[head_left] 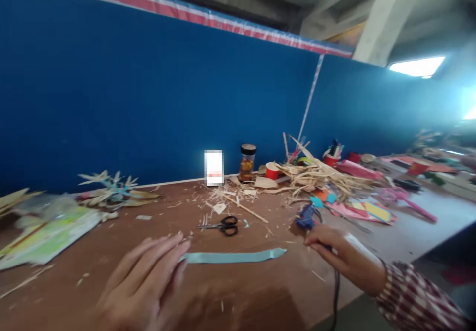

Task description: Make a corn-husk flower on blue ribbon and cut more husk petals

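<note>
A flat light-blue strip lies across the brown table in front of me. My left hand is over its left end, with the fingers stretched out and slightly blurred; that end of the strip is partly hidden. The strip's right end is folded to a point. To the right, my right hand is closed at the near end of a dark-blue glue gun, and a dark cord hangs below the hand. Black-handled scissors rest on the table just beyond the strip.
Shavings and a thin stick litter the table. Behind stand a black-lidded jar, a red cup and a heap of dry husks. A painted sheet lies left. A blue partition closes the back.
</note>
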A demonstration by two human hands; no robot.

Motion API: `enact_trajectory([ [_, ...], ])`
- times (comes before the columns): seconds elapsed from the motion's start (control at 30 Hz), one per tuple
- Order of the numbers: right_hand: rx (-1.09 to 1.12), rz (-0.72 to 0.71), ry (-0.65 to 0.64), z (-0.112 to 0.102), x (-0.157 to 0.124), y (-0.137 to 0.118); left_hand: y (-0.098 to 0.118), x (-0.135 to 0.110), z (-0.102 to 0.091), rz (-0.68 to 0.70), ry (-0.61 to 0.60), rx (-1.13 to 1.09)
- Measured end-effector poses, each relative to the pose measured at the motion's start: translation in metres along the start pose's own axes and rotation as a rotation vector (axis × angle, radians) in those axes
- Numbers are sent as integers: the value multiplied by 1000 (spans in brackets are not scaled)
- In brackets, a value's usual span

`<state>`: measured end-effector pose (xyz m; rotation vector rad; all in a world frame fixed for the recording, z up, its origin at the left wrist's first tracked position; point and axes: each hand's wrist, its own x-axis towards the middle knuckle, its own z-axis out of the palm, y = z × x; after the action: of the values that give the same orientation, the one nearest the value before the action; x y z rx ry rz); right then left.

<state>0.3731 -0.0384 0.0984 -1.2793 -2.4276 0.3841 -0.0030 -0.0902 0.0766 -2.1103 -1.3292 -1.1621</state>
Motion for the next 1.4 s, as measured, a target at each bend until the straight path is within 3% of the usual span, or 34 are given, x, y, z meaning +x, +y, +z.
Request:
enact_trajectory([
  [0.07, 9, -49, -33, 9, 6, -6, 7, 5, -7, 26, -86, 104],
  [0.17, 33, -97, -70, 19, 14, -15, 7, -2, -12, 50, -207, 90],
  [0.3, 46, -111, -77, 29, 27, -25, 1, -25, -19, -64, -325, -4],
  [0.5, 109, -157, 22, 41, 49, -36, -4, -49, -36, -272, -330, -59],
  [0.57, 106, -164, 140, 45, 56, -41, -7, -54, -43, -337, -299, -66],
  [0.63, 98, -134, 363, 49, 62, -51, -10, -58, -49, -452, -271, -84],
  [0.7, 142, -95, 583, 55, 66, -67, -11, -61, -53, -645, -267, -122],
  [0.77, 255, -96, 657, 64, 70, -88, -9, -62, -54, -870, -281, -208],
  [0.9, 475, -121, 500, 91, 81, -129, 0, -64, -44, -1249, -262, -552],
  [1.0, 607, -145, 344, 112, 92, -145, 10, -66, -35, -1443, -223, -778],
  [1.13, 571, -280, -68, 129, 94, -145, 17, -66, -32, -1591, -183, -970],
  [1.27, 384, -523, -490, 126, 84, -135, 18, -64, -38, -1716, -52, -1093],
  [1.33, 394, -498, -535, 122, 84, -129, 21, -64, -38, -1749, -39, -1090],
  [1.4, 535, -326, -397, 118, 90, -125, 28, -68, -35, -1761, -108, -1086],
])
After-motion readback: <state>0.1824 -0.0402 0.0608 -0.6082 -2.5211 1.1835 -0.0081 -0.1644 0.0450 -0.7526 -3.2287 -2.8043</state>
